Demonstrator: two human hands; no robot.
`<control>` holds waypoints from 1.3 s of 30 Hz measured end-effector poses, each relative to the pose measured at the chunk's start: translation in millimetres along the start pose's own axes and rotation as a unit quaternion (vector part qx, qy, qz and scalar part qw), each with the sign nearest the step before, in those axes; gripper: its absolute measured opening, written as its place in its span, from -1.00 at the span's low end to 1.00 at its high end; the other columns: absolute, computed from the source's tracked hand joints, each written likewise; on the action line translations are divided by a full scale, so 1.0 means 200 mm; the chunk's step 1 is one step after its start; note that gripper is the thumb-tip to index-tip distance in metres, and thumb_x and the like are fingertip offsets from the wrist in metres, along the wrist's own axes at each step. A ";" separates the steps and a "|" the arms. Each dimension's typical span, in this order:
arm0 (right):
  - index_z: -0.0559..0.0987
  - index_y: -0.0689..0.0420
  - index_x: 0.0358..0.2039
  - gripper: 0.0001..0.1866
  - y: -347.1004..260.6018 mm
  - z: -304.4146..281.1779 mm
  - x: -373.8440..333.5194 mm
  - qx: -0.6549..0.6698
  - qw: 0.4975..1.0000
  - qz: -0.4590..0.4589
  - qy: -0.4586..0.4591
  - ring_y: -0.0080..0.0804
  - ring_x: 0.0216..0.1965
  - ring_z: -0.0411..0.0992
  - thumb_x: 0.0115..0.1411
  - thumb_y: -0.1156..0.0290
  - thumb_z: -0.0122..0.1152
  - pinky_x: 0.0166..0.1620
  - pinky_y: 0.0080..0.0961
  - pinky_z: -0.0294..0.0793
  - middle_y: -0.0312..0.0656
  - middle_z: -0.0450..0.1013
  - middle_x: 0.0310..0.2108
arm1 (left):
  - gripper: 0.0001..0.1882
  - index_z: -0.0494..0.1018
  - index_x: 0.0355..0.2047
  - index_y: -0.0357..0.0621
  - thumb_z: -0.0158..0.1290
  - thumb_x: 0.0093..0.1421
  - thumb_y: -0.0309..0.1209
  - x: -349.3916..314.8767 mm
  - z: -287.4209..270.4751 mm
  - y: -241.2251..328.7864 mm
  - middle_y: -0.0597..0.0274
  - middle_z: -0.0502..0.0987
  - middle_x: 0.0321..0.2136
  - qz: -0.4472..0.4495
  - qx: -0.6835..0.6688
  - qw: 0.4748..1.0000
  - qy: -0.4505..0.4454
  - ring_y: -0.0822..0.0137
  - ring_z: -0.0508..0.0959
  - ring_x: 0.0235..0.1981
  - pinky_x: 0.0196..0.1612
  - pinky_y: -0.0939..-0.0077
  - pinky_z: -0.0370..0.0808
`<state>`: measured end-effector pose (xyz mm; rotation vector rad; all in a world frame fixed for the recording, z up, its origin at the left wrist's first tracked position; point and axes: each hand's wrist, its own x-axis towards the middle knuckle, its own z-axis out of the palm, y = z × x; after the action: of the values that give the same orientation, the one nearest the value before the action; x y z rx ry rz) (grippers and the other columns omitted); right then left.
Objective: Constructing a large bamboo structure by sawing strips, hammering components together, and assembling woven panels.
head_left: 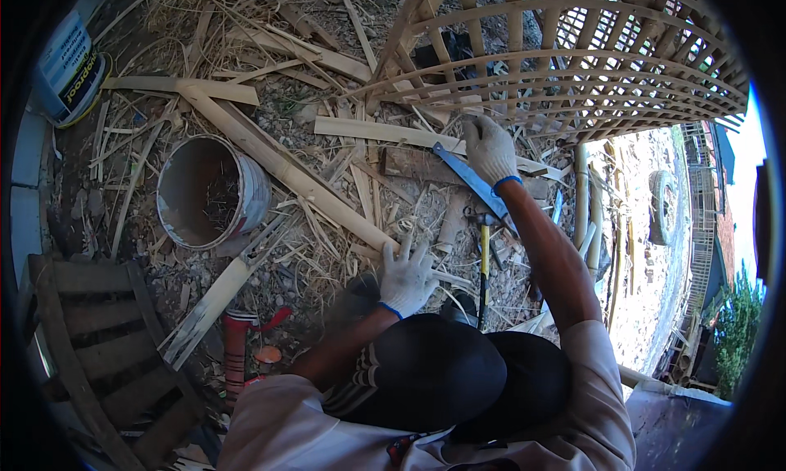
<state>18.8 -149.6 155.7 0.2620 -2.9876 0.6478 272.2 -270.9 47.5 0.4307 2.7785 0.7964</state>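
Observation:
My left hand [407,281], in a pale work glove, has its fingers spread at the near end of a long split bamboo piece [291,172]. Its fingertips seem to touch that end. Beyond it, my gloved right hand [491,150] is closed, fingers curled in; whatever it may grip is hidden. Beneath this hand a flat bamboo strip [368,131] runs crosswise. A long blue blade [471,178], perhaps a handsaw's, lies just left of my right wrist. Close to my knees is a hammer with a yellow and black handle [484,262]. A wooden block [422,165] sits beside the blade.
A large woven bamboo lattice [565,61] rises at the far right. At left stand a dirty white bucket [255,194] with debris inside, and a blue and white bucket [70,74]. A slatted wooden piece [102,340] fills the lower left. Shavings and offcuts litter the ground.

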 end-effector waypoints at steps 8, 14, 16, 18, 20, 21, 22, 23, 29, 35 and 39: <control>0.61 0.14 0.02 -0.59 -0.10 -0.14 -0.13 -0.359 0.897 -0.098 -0.240 0.05 0.03 0.55 0.24 0.19 0.29 0.08 -0.02 0.53 0.03 0.59 -0.01 | -0.56 0.56 0.06 0.03 0.23 0.24 -0.08 -0.10 -0.03 -0.11 0.12 0.44 0.27 0.078 -0.119 0.984 0.110 -0.06 0.35 0.33 0.32 -0.33 0.18; 0.53 0.13 0.07 -0.52 -0.21 0.08 -0.57 -0.113 0.904 -0.221 -0.350 0.05 0.09 0.50 0.24 0.12 0.33 0.12 0.00 0.46 0.06 0.51 0.02 | -0.66 0.62 -0.02 -0.13 0.25 0.16 -0.45 -0.24 -0.45 -0.23 0.07 0.63 -0.04 0.082 -0.284 0.945 0.139 0.02 0.56 0.10 0.31 0.02 0.34; 0.53 0.12 0.03 -0.53 -0.26 0.23 -0.64 -0.077 0.897 -0.231 -0.368 0.05 0.01 0.56 0.27 0.06 0.31 0.10 0.00 0.47 0.07 0.54 -0.04 | -0.67 0.60 -0.02 -0.12 0.25 0.18 -0.44 -0.25 -0.51 -0.30 0.08 0.62 -0.05 0.053 -0.254 0.951 0.169 0.02 0.57 0.07 0.29 0.00 0.35; 0.54 0.14 -0.01 -0.52 -0.33 0.34 -0.65 -0.049 0.890 -0.138 -0.432 0.08 -0.04 0.60 0.30 -0.01 0.28 0.02 0.02 0.52 0.09 0.58 -0.09 | -0.67 0.59 -0.01 -0.15 0.24 0.20 -0.45 -0.23 -0.57 -0.35 0.05 0.61 -0.04 0.018 -0.223 0.950 0.219 -0.02 0.56 0.06 0.26 -0.02 0.38; 0.53 0.15 -0.04 -0.52 -0.34 0.39 -0.64 -0.069 0.896 -0.151 -0.411 0.09 -0.05 0.61 0.32 -0.02 0.27 -0.01 0.02 0.54 0.09 0.59 -0.09 | -0.67 0.58 -0.01 -0.17 0.24 0.20 -0.46 -0.19 -0.66 -0.36 0.02 0.61 -0.04 -0.002 -0.212 0.944 0.252 -0.04 0.56 0.06 0.25 0.01 0.39; 0.53 0.15 -0.06 -0.52 -0.35 0.40 -0.63 -0.100 0.897 -0.155 -0.401 0.10 -0.06 0.61 0.33 -0.03 0.26 -0.04 0.02 0.56 0.10 0.59 -0.10 | -0.66 0.57 0.00 -0.19 0.23 0.19 -0.48 -0.18 -0.71 -0.36 0.00 0.60 -0.04 -0.025 -0.218 0.935 0.281 -0.07 0.55 0.06 0.24 0.03 0.40; 0.51 0.17 -0.06 -0.62 -0.36 0.39 -0.61 -0.095 0.898 -0.135 -0.407 0.13 -0.07 0.60 0.31 0.13 0.25 -0.05 0.05 0.57 0.12 0.58 -0.11 | -0.66 0.56 0.00 -0.22 0.20 0.20 -0.51 -0.17 -0.78 -0.37 -0.04 0.59 -0.02 -0.037 -0.201 0.935 0.290 -0.09 0.55 0.06 0.23 0.06 0.42; 0.51 0.17 -0.06 -0.62 -0.35 0.37 -0.60 -0.090 0.900 -0.141 -0.403 0.13 -0.07 0.60 0.31 0.13 0.25 -0.05 0.05 0.57 0.12 0.58 -0.11 | -0.66 0.56 0.00 -0.22 0.20 0.20 -0.51 -0.17 -0.84 -0.38 -0.04 0.59 -0.02 -0.037 -0.193 0.935 0.294 -0.09 0.55 0.06 0.23 0.06 0.42; 0.52 0.18 -0.04 -0.67 -0.06 0.00 -0.34 0.098 0.933 -0.213 -0.274 0.17 -0.11 0.56 0.18 0.41 0.17 -0.05 0.06 0.54 0.11 0.53 -0.21 | -0.61 0.51 0.11 -0.26 0.13 0.26 -0.53 -0.16 -1.14 -0.43 -0.09 0.54 0.10 -0.096 -0.115 0.913 0.379 -0.11 0.50 0.16 0.29 0.11 0.40; 0.53 0.13 -0.04 -0.64 0.26 -0.61 -0.29 0.102 0.941 -0.206 -0.250 0.17 -0.12 0.55 0.13 0.35 0.24 -0.06 0.03 0.53 0.06 0.54 -0.20 | -0.39 0.44 0.23 -0.18 0.28 0.18 -0.32 0.13 -1.38 -0.16 -0.05 0.43 0.21 0.006 0.170 0.952 0.253 -0.09 0.35 0.31 0.42 -0.17 0.14; 0.55 0.11 0.00 -0.56 0.57 -0.94 -0.31 0.076 0.947 -0.203 -0.239 0.14 -0.10 0.56 0.08 0.29 0.28 -0.07 0.00 0.54 0.07 0.54 -0.15 | -0.27 0.42 0.26 -0.09 0.34 0.09 -0.18 0.31 -1.46 0.04 0.03 0.42 0.22 0.047 0.297 0.943 0.143 -0.07 0.29 0.35 0.44 -0.33 0.06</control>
<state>64.9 39.8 273.9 1.1646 -3.1475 0.8643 132.5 -383.3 286.8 0.5867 3.2660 0.0025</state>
